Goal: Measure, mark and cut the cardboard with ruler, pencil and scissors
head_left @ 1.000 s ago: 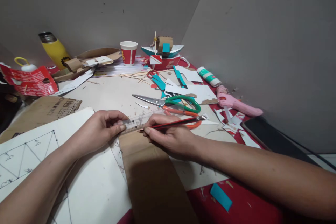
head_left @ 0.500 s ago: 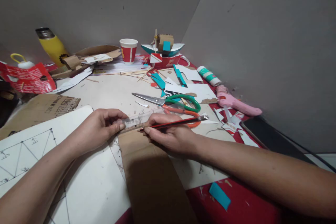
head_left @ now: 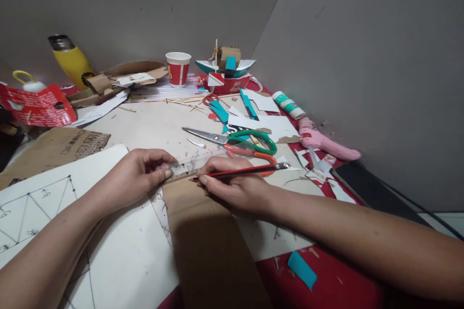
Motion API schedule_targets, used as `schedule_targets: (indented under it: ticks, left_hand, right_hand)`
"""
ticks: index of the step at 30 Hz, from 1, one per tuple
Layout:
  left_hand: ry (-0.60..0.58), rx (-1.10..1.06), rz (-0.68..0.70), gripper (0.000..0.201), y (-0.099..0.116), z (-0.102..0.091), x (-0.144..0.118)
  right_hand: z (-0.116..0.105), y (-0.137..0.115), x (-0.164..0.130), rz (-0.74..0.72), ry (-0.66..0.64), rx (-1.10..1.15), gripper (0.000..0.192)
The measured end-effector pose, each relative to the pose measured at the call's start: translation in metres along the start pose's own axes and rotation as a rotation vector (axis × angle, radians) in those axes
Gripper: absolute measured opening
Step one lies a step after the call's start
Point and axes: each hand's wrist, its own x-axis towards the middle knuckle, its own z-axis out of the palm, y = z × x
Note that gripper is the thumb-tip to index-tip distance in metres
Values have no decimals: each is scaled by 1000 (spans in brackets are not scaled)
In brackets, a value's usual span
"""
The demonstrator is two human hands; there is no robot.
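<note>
A clear ruler (head_left: 188, 164) lies across the far end of a brown cardboard strip (head_left: 203, 222). My left hand (head_left: 145, 171) pinches the ruler's left end between thumb and fingers. In my right hand (head_left: 232, 181) is a red and black pencil (head_left: 250, 170), its tip at the cardboard just below the ruler's edge. Just beyond my right hand lie scissors (head_left: 232, 142) with green and orange handles. A white sheet with a pencilled truss-like drawing (head_left: 47, 203) lies under my left forearm.
Paper scraps, sticks and a paper cup (head_left: 178, 70) stand or lie toward the back, beside a model boat (head_left: 226, 65). A pink glue gun (head_left: 328, 146) rests at right. A red mask (head_left: 39, 106), yellow bottle (head_left: 72, 60) and printed cardboard (head_left: 54, 149) are at left.
The pencil's back end has dipped slightly in my right hand. My left hand stays on the ruler, and the view has shifted very slightly.
</note>
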Motion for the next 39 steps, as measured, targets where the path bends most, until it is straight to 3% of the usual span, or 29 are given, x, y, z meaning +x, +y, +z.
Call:
schedule_targets:
  ticks: [16, 20, 25, 28, 31, 35, 39]
  left_hand:
    - [21, -25, 29, 23, -3, 0, 0]
    - [45, -113, -8, 22, -7, -2, 0]
    - [228, -376, 13, 24, -9, -8, 1]
    - [298, -434, 22, 30, -8, -9, 1]
    - [293, -429, 7, 33, -4, -6, 0]
    - [264, -370, 20, 32, 7, -3, -4]
    - [329, -213, 90, 28, 16, -2, -6]
  right_hand:
    - [1, 1, -2, 32, 11, 138, 10]
    - [1, 2, -4, 31, 153, 403, 15]
    - [1, 4, -2, -77, 434, 538, 21]
    - [-4, 5, 0, -165, 605, 395, 15]
    - [-15, 5, 5, -333, 687, -25, 15]
    - [-29, 6, 10, -600, 499, -536, 30]
    - [-29, 9, 12, -567, 266, -668, 49]
